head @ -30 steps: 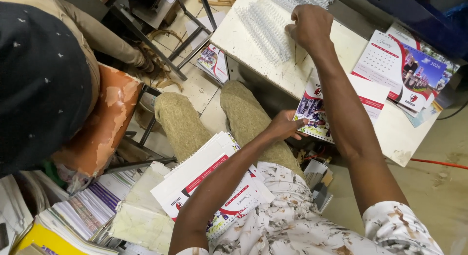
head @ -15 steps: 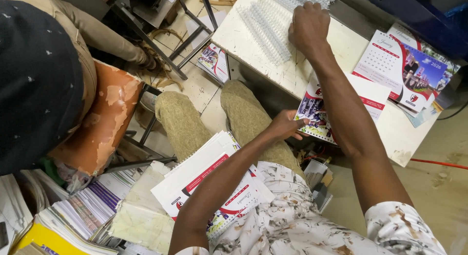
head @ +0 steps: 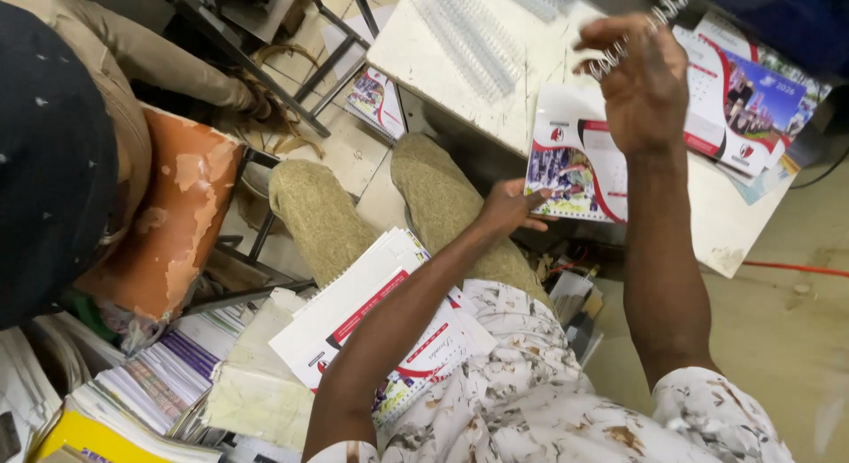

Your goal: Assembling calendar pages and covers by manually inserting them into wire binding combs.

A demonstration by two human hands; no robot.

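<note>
My left hand (head: 510, 206) grips the lower edge of a printed calendar booklet (head: 575, 158) that lies over the front edge of the white table (head: 442, 65). Raised above that booklet, my right hand (head: 638, 78) holds a silver wire binding coil (head: 650, 25) that slants up to the right. A strip of similar wire coils (head: 473, 38) rests on the table to the left. A stack of printed sheets (head: 371, 321) sits on my lap, under my left forearm.
Another person in a dark cap (head: 49, 153) sits at the left on a worn orange chair (head: 172, 220). Open calendars (head: 752, 100) lie at the table's right end. Piles of printed paper (head: 150, 383) fill the lower left. A booklet (head: 376, 100) lies on the floor.
My right hand has lifted off the coils on the table and now holds one coil up in the air. The booklet in my left hand has shifted further onto the table.
</note>
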